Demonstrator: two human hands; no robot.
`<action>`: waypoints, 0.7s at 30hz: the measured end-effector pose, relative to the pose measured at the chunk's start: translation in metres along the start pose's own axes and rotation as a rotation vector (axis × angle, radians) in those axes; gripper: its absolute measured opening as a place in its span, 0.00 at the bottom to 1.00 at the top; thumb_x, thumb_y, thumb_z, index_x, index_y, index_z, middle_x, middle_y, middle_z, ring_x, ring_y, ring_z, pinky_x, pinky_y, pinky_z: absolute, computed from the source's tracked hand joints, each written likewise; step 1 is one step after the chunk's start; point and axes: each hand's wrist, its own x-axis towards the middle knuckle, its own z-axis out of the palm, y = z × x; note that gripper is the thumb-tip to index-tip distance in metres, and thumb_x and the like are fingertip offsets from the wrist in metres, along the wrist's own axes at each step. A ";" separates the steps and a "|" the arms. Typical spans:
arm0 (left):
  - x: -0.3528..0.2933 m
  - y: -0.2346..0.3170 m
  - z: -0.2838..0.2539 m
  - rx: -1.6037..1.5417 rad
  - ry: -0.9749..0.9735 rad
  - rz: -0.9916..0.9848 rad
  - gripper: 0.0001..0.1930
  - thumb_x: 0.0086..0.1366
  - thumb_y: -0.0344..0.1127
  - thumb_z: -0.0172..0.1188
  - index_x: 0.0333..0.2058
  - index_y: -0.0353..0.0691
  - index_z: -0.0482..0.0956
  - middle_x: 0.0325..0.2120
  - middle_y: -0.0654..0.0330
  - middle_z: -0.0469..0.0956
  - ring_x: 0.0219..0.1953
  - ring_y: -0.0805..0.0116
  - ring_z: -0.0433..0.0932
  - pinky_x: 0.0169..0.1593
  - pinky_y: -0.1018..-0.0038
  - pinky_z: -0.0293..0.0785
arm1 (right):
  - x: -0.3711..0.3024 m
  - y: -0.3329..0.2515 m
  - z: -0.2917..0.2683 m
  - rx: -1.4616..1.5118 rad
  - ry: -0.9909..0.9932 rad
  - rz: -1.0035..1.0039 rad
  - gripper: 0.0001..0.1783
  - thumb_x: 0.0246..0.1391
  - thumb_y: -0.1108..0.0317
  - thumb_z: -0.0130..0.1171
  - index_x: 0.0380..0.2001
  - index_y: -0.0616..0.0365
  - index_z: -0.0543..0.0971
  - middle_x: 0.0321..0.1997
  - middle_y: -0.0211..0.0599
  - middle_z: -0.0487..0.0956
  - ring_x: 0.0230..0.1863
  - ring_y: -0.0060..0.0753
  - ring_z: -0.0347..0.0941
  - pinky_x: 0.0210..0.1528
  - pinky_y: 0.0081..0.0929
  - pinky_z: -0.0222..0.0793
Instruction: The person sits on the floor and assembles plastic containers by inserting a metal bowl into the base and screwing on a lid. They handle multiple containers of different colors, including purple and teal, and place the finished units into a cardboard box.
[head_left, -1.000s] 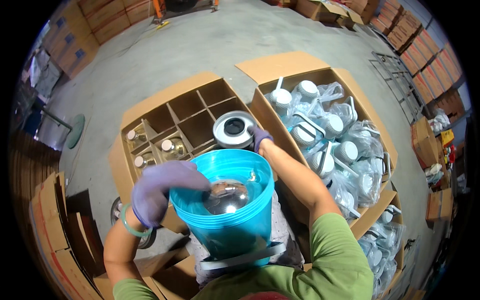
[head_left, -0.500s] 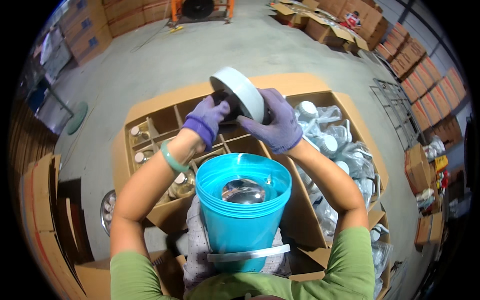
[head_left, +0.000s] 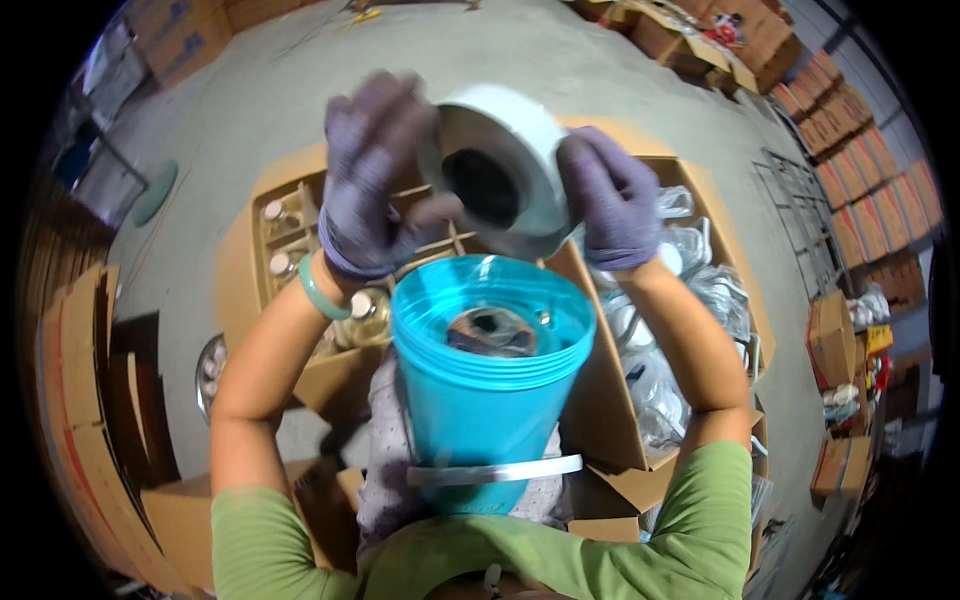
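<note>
My right hand (head_left: 615,200), in a purple glove, grips the rim of a thick white round part (head_left: 545,150) with a dark middle. The part is tilted above the box and blurred by motion; I cannot tell its exact kind. Beside its left edge, my gloved left hand (head_left: 375,175) is raised with fingers spread, holding nothing. A jade-green bangle (head_left: 320,290) circles that wrist. Below both hands, a turquoise bucket (head_left: 480,420) with a white handle (head_left: 495,471) stands upright at my lap. Deep inside it lies a shiny, mirror-like surface (head_left: 490,335).
A large divided carton (head_left: 235,250) holds glass jars with white caps (head_left: 283,264) on the left. White parts in clear plastic bags (head_left: 655,400) fill its right side. A metal bowl (head_left: 208,375) sits at left; stacked cartons (head_left: 850,200) and a metal rack (head_left: 800,215) are at right.
My left hand has come off the round part, moving up and left with its fingers spreading. My right hand has shifted right with the part, whose dark middle now faces me more.
</note>
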 end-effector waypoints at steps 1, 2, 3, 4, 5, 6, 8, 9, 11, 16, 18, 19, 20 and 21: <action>-0.004 0.001 -0.001 -0.020 0.085 -0.130 0.34 0.65 0.53 0.57 0.60 0.33 0.66 0.60 0.45 0.66 0.62 0.46 0.65 0.65 0.56 0.56 | -0.001 -0.002 -0.003 -0.007 -0.018 -0.039 0.13 0.60 0.66 0.56 0.43 0.65 0.80 0.35 0.38 0.79 0.36 0.29 0.75 0.41 0.24 0.71; -0.007 0.002 -0.001 -0.040 0.172 -0.259 0.35 0.67 0.54 0.55 0.62 0.32 0.63 0.61 0.45 0.65 0.63 0.49 0.65 0.67 0.59 0.55 | -0.003 -0.004 -0.007 -0.015 -0.034 -0.078 0.13 0.60 0.67 0.55 0.42 0.65 0.80 0.36 0.37 0.80 0.37 0.28 0.75 0.41 0.24 0.71; -0.018 -0.001 0.001 -0.351 0.159 -0.491 0.39 0.68 0.60 0.47 0.64 0.31 0.60 0.61 0.47 0.65 0.64 0.53 0.63 0.68 0.62 0.53 | -0.002 -0.008 -0.012 -0.071 -0.115 -0.161 0.12 0.59 0.69 0.55 0.42 0.65 0.80 0.36 0.39 0.80 0.36 0.30 0.75 0.41 0.24 0.72; -0.026 -0.003 0.005 -0.670 0.150 -0.718 0.43 0.69 0.67 0.40 0.65 0.31 0.58 0.62 0.48 0.64 0.66 0.58 0.62 0.70 0.65 0.52 | 0.002 -0.010 -0.023 -0.201 -0.230 -0.330 0.14 0.58 0.67 0.59 0.44 0.64 0.80 0.35 0.41 0.79 0.36 0.34 0.76 0.40 0.27 0.73; -0.032 -0.001 0.003 -0.807 0.081 -0.807 0.45 0.68 0.70 0.35 0.65 0.31 0.58 0.62 0.48 0.65 0.66 0.58 0.62 0.70 0.65 0.52 | 0.005 -0.018 -0.028 -0.228 -0.390 -0.455 0.16 0.57 0.64 0.61 0.45 0.62 0.81 0.34 0.41 0.79 0.35 0.35 0.76 0.39 0.28 0.73; -0.033 0.000 0.002 -0.948 0.012 -0.891 0.47 0.67 0.73 0.31 0.65 0.32 0.58 0.61 0.47 0.65 0.66 0.58 0.62 0.70 0.66 0.52 | 0.011 -0.030 -0.031 -0.256 -0.547 -0.583 0.19 0.55 0.60 0.64 0.46 0.61 0.81 0.33 0.41 0.79 0.35 0.37 0.76 0.38 0.30 0.73; -0.028 0.016 -0.012 -1.030 -0.213 -1.023 0.57 0.57 0.83 0.28 0.65 0.33 0.58 0.61 0.45 0.66 0.63 0.55 0.66 0.67 0.60 0.59 | 0.006 -0.047 -0.031 -0.334 -0.667 -0.695 0.24 0.52 0.52 0.65 0.46 0.56 0.82 0.31 0.39 0.79 0.33 0.36 0.76 0.35 0.32 0.73; -0.030 0.023 -0.014 -1.114 -0.255 -1.020 0.58 0.56 0.84 0.27 0.64 0.33 0.60 0.60 0.45 0.68 0.62 0.55 0.68 0.67 0.60 0.60 | 0.002 -0.049 -0.031 -0.355 -0.703 -0.722 0.23 0.51 0.52 0.65 0.46 0.55 0.83 0.31 0.37 0.79 0.32 0.36 0.76 0.34 0.32 0.73; -0.033 0.033 -0.012 -1.270 -0.344 -1.023 0.57 0.56 0.83 0.26 0.61 0.32 0.64 0.57 0.45 0.71 0.59 0.54 0.71 0.66 0.59 0.64 | -0.007 -0.055 -0.028 -0.375 -0.749 -0.725 0.22 0.48 0.52 0.67 0.45 0.51 0.84 0.29 0.35 0.78 0.29 0.35 0.76 0.30 0.31 0.72; -0.036 0.051 -0.009 -1.195 -0.356 -0.990 0.49 0.65 0.75 0.30 0.58 0.30 0.68 0.54 0.46 0.73 0.57 0.57 0.73 0.65 0.61 0.65 | -0.018 -0.056 -0.029 -0.404 -0.771 -0.668 0.20 0.48 0.55 0.68 0.43 0.52 0.84 0.30 0.35 0.77 0.30 0.37 0.74 0.32 0.32 0.70; -0.034 0.053 -0.010 -1.213 -0.360 -1.045 0.48 0.66 0.74 0.30 0.58 0.30 0.67 0.53 0.46 0.73 0.56 0.57 0.73 0.64 0.61 0.66 | -0.019 -0.049 -0.035 -0.383 -0.772 -0.639 0.19 0.50 0.57 0.67 0.44 0.53 0.84 0.34 0.37 0.78 0.33 0.38 0.74 0.37 0.34 0.70; -0.033 0.054 -0.012 -1.200 -0.382 -1.041 0.47 0.66 0.73 0.30 0.59 0.30 0.67 0.53 0.46 0.74 0.55 0.58 0.74 0.63 0.62 0.66 | -0.026 -0.039 -0.033 -0.322 -0.723 -0.592 0.19 0.54 0.53 0.61 0.44 0.53 0.84 0.40 0.42 0.76 0.41 0.44 0.72 0.45 0.41 0.65; -0.030 0.056 -0.015 -1.188 -0.403 -1.037 0.47 0.67 0.73 0.30 0.59 0.29 0.67 0.53 0.46 0.74 0.55 0.58 0.74 0.63 0.62 0.66 | -0.031 -0.028 -0.030 -0.251 -0.677 -0.549 0.21 0.58 0.50 0.54 0.44 0.54 0.84 0.46 0.47 0.75 0.49 0.49 0.69 0.54 0.47 0.60; -0.021 0.059 -0.020 -1.096 -0.458 -1.006 0.48 0.66 0.74 0.30 0.59 0.29 0.67 0.51 0.47 0.76 0.54 0.58 0.75 0.62 0.64 0.67 | -0.037 -0.019 -0.029 -0.191 -0.626 -0.501 0.25 0.62 0.47 0.48 0.43 0.54 0.84 0.52 0.52 0.74 0.56 0.54 0.67 0.62 0.53 0.55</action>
